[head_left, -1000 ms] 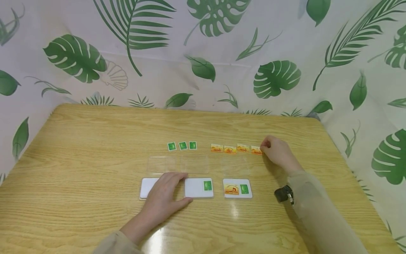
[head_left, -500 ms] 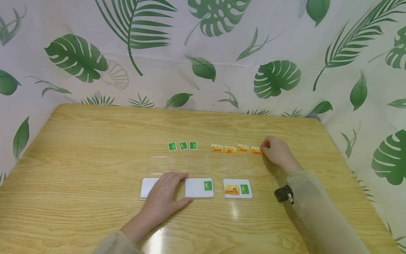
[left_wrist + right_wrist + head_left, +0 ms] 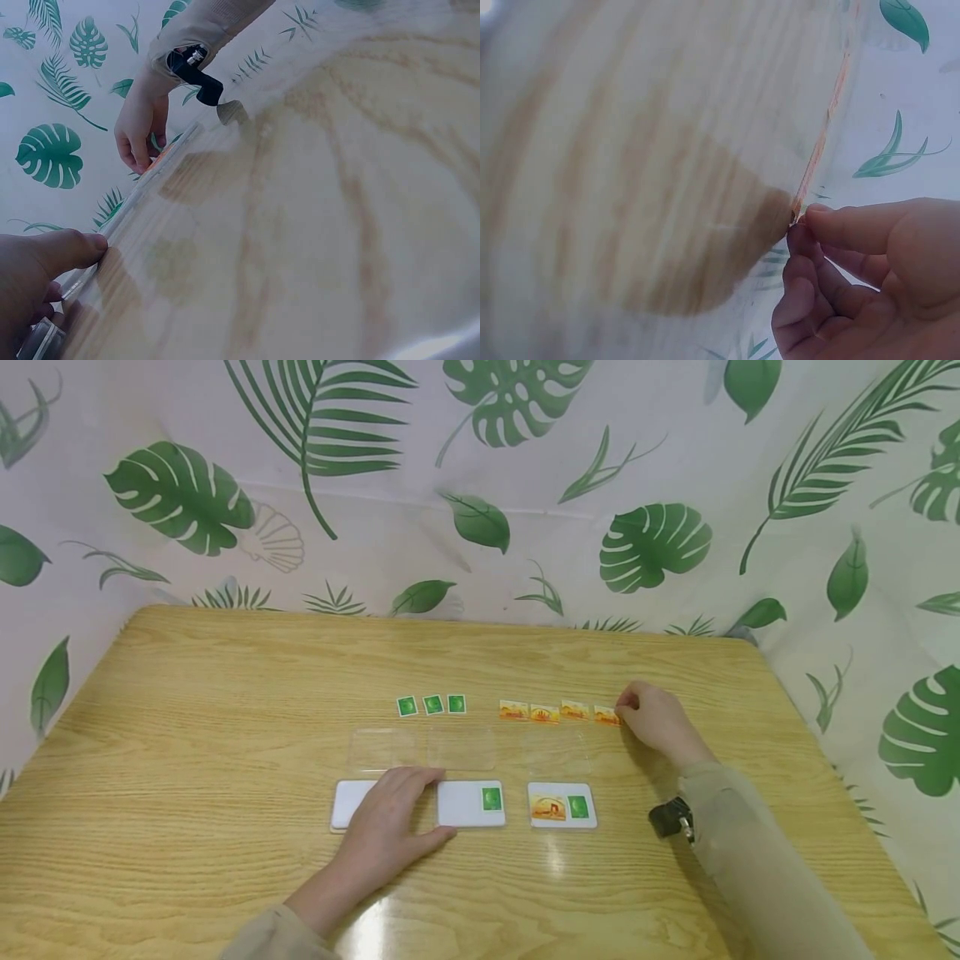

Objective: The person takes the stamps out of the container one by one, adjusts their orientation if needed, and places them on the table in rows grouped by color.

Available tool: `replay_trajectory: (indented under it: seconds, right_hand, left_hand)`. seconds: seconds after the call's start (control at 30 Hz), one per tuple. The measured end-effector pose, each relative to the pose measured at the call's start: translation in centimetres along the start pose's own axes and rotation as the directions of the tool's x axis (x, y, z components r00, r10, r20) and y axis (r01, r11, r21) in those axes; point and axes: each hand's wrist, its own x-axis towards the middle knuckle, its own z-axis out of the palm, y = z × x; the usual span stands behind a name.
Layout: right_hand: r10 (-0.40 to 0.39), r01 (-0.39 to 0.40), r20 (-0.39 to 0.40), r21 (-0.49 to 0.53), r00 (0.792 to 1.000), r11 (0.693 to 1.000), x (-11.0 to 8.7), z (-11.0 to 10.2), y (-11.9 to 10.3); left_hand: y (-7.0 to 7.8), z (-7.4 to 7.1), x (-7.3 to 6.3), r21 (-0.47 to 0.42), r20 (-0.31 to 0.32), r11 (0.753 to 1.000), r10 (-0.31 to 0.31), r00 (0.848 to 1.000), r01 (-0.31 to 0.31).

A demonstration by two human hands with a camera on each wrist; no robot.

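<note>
My right hand (image 3: 656, 718) pinches the right edge of the rightmost orange picture stamp (image 3: 604, 715) between thumb and forefinger. Up close in the right wrist view, the fingertips meet at the end of a thin orange strip of stamps (image 3: 819, 150) seen edge-on. My left hand (image 3: 386, 818) holds the left end of the middle white card (image 3: 459, 803), thumb at its near edge and forefinger at its far edge. A green stamp (image 3: 491, 799) sits on that card's right side. Under the same hand lies the left white card (image 3: 350, 802), partly hidden.
The right white card (image 3: 543, 824) bears an orange stamp and a green stamp. Clear plastic covers (image 3: 461, 748) lie in a row behind the cards. Three green stamps (image 3: 432, 704) and several orange stamps (image 3: 513, 710) line up farther back. A leaf-patterned cloth (image 3: 480, 460) hangs behind the table (image 3: 187, 710).
</note>
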Motion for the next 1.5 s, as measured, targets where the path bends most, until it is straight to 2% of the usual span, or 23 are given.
replay_trajectory:
  seconds: [0.17,0.27,0.43,0.63,0.83,1.0,1.1,1.27,1.5]
  right_hand:
    - [0.021,-0.020,-0.034,0.026,0.999,0.999,-0.3,-0.1,-0.5]
    - [0.007,-0.005,-0.057,0.034,0.998,0.999,-0.8,0.0,-1.2]
    - [-0.079,0.081,-0.055,0.050,0.995,0.995,-1.9,0.4,-3.5]
    - [-0.185,0.185,-0.011,0.069,0.983,0.980,-3.4,1.7,-6.9]
    - [-0.300,0.293,0.058,0.106,0.952,0.950,-4.9,3.0,-9.8]
    - [-0.402,0.388,0.094,0.137,0.911,0.911,-5.9,4.1,-11.4]
    - [-0.424,0.405,0.128,0.153,0.896,0.901,-6.3,4.7,-12.0]
    - [-0.395,0.369,0.176,0.163,0.902,0.915,-6.5,5.3,-12.6]
    - [-0.404,0.381,0.201,0.142,0.893,0.914,-6.5,5.9,-13.0]
  left_hand:
    - [0.1,0.0,0.0,0.001,0.002,1.000,0.000,1.000,0.000]
    - [0.1,0.0,0.0,0.000,0.003,1.000,0.000,1.000,0.000]
    - [0.1,0.0,0.0,0.005,0.001,1.000,-0.001,1.000,0.001]
    - [0.0,0.0,0.0,0.003,-0.002,1.000,0.004,1.000,-0.004]
    - [0.0,-0.1,0.0,0.003,-0.002,1.000,0.014,1.000,-0.014]
    - [0.0,-0.1,0.1,0.000,0.000,1.000,0.006,1.000,-0.006]
    - [0.0,-0.1,0.1,-0.001,0.004,1.000,-0.001,1.000,0.001]
    - [0.0,-0.1,0.1,0.003,0.004,1.000,0.002,1.000,-0.002]
    - [-0.1,-0.1,0.1,0.001,0.005,1.000,0.004,1.000,-0.004]
